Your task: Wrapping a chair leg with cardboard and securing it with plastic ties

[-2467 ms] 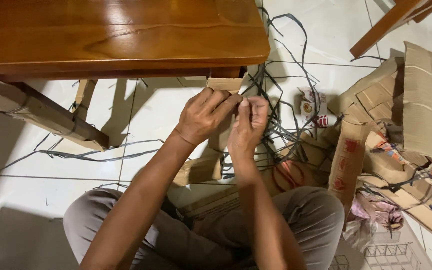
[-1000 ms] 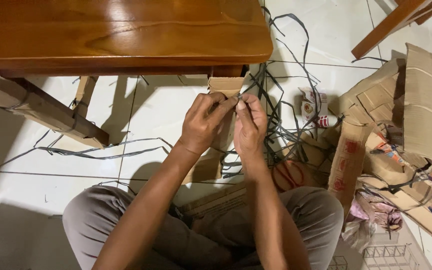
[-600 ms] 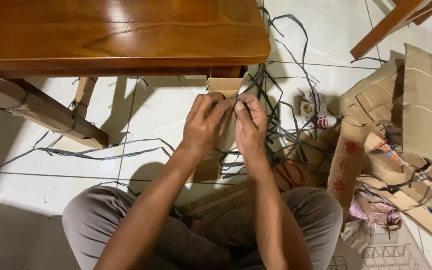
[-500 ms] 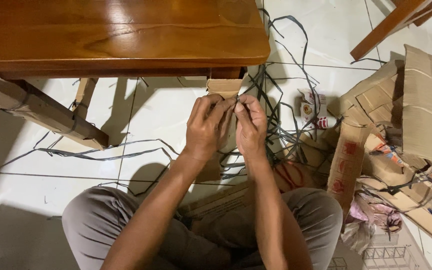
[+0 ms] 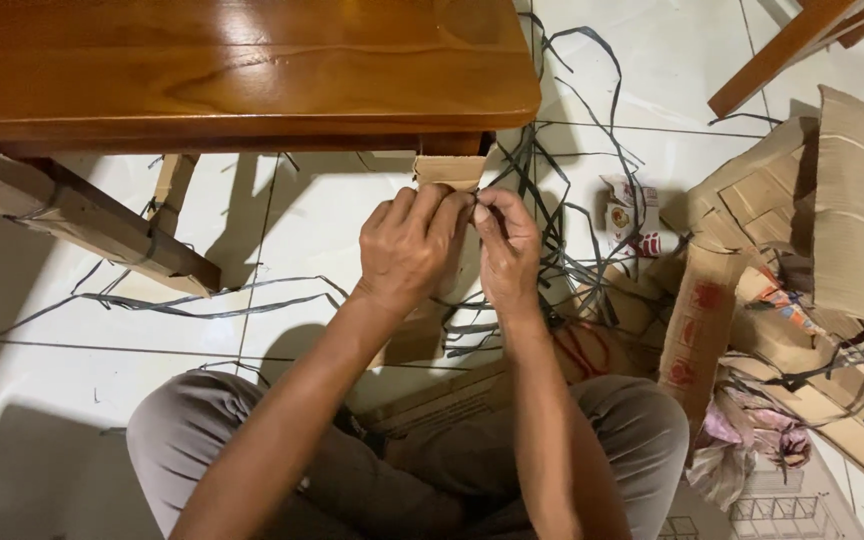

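Both hands meet at the cardboard-wrapped bench leg (image 5: 449,172). The left hand (image 5: 407,250) and right hand (image 5: 508,250) each pinch a dark strap (image 5: 474,200) there. This looks like tying the wrap; the knot probably needs pulling tight.
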